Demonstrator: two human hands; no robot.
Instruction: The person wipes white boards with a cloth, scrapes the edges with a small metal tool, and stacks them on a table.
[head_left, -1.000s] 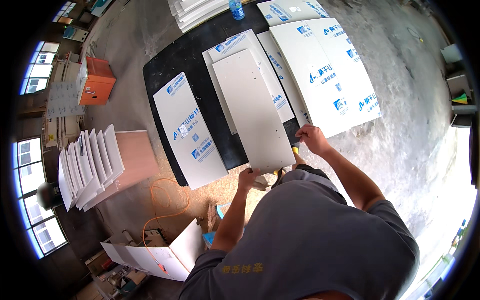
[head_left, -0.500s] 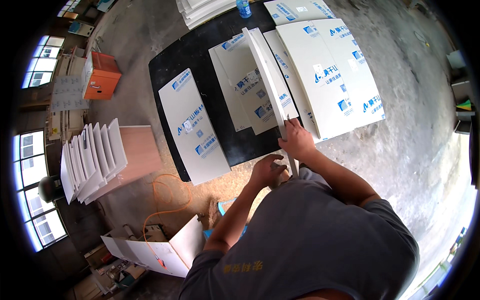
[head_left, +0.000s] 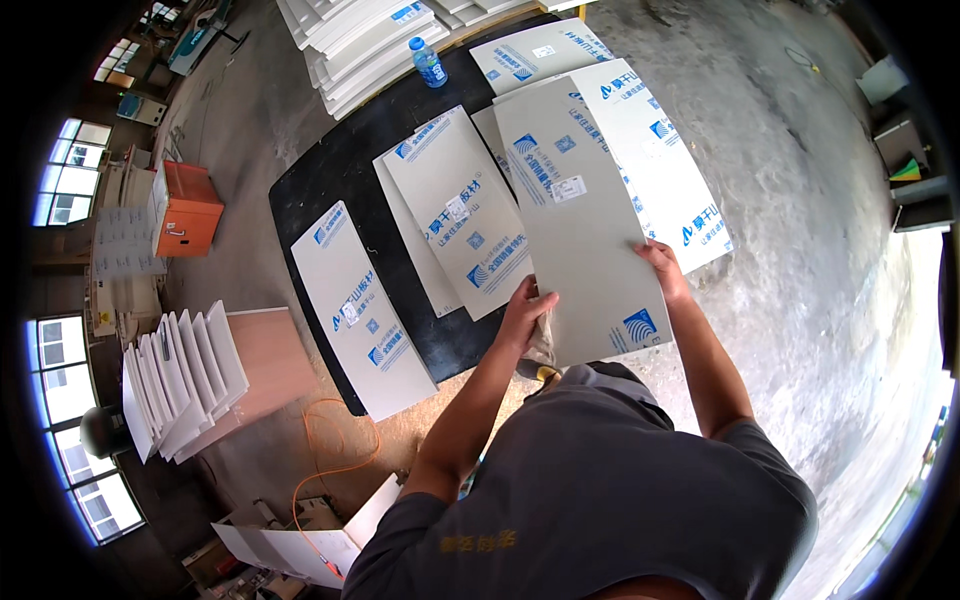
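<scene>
Between my hands is a white board (head_left: 585, 265) with blue print and a label, its broad face turned up. My left hand (head_left: 526, 312) grips its left edge near the close end, thumb on top. A pale crumpled cloth-like thing (head_left: 541, 338) hangs just below that hand; I cannot tell whether it is held too. My right hand (head_left: 661, 268) is closed on the opposite edge, fingers partly hidden. The board's far end overlaps other white boards (head_left: 660, 150) on the black table (head_left: 440, 345). Left of it lie overlapping boards (head_left: 462, 215) and one separate board (head_left: 355, 315).
A blue bottle (head_left: 429, 66) stands at the table's far edge, beside stacked white panels (head_left: 350, 45). Several panels lean at left (head_left: 185, 375), near an orange box (head_left: 190, 212). An orange hose (head_left: 310, 465) loops over the dusty floor.
The board stood on edge between my hands and has turned broad face up. My right hand has moved right to its far side edge; my left hand now grips the left edge.
</scene>
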